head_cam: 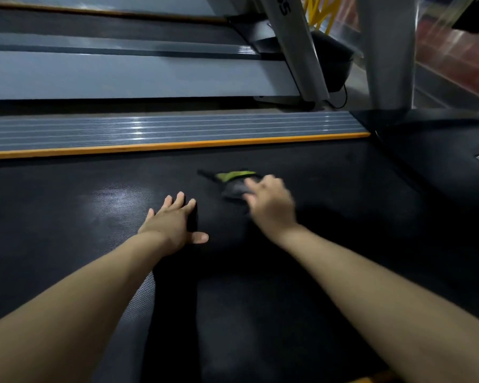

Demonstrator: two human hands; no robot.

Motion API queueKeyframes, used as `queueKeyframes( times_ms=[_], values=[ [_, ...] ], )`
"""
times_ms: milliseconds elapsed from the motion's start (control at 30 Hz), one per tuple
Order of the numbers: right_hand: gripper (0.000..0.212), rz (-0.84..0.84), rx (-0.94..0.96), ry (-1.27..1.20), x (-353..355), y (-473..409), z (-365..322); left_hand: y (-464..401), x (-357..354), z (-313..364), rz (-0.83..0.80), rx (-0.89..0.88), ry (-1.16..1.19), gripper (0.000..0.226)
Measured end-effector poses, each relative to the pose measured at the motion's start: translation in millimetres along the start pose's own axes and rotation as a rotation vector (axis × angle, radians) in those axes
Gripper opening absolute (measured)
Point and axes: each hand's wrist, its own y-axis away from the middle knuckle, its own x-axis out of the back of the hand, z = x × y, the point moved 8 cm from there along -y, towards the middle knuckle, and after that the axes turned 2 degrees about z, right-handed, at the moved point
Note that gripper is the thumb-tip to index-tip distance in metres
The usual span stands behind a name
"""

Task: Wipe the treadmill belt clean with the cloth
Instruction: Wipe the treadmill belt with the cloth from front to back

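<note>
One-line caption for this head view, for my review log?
Right hand presses cloth on treadmill belt; left hand rests flat beside it.

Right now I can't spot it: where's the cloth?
Head view: the cloth lies mid-belt, right of centre, under the right hand, below the orange strip.

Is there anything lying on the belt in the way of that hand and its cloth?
Nothing visible. The right hand already rests on the cloth, and the belt around it is bare. The left hand lies flat beside it, apart from the cloth.
</note>
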Motion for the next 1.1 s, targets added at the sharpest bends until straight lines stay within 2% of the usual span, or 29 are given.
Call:
queueKeyframes(
  times_ms=[133,200,267,333,433,500,567,600,700,800,933,1033,1100],
  values=[
    [0.035,-0.040,-0.419,0.112,24.4,4.2,140.1,-1.5,-2.5,-1.5,0.002,-0.002,0.004,0.104],
    [0.034,-0.038,-0.486,0.167,25.4,10.1,147.6,-1.4,-3.9,-2.3,0.007,-0.003,0.011,0.103],
    [0.028,-0.001,-0.515,0.179,21.5,13.4,112.3,-0.8,-4.1,-2.9,0.008,-0.005,0.017,0.103],
    [0.024,0.036,-0.451,0.124,12.9,14.6,53.4,-1.1,-3.4,-2.1,0.005,-0.002,0.010,0.103],
    [0.027,-0.005,-0.175,0.010,-0.6,17.7,-47.9,0.9,-2.4,-2.5,0.013,0.001,0.001,0.104],
    [0.032,-0.034,-0.017,-0.027,-1.6,21.4,-68.0,1.4,-3.7,-1.4,0.016,-0.009,-0.004,0.103],
    [0.034,-0.001,0.067,0.058,5.8,20.4,-36.0,1.4,-3.3,-2.1,0.021,-0.011,-0.005,0.103],
    [0.032,0.008,0.047,0.119,9.1,19.0,-5.3,1.2,-3.0,-2.7,0.022,-0.012,-0.006,0.103],
    [0.026,-0.005,-0.278,0.202,30.3,23.8,106.0,1.5,-2.7,-2.7,0.027,-0.026,-0.007,0.102],
    [0.033,-0.035,-0.488,0.219,41.8,37.5,142.5,3.3,-1.0,-2.2,0.029,-0.031,-0.022,0.101],
    [0.024,0.000,-0.497,0.141,30.1,39.1,74.6,3.3,-3.6,-5.1,0.024,-0.031,-0.040,0.101],
    [0.026,0.012,-0.314,-0.034,12.7,40.2,-15.5,2.9,-4.7,-6.4,0.018,-0.026,-0.052,0.101],
    [0.034,-0.013,-0.172,-0.143,7.4,42.5,-51.1,1.7,-4.9,-6.1,0.011,-0.020,-0.065,0.101]
  ],
)
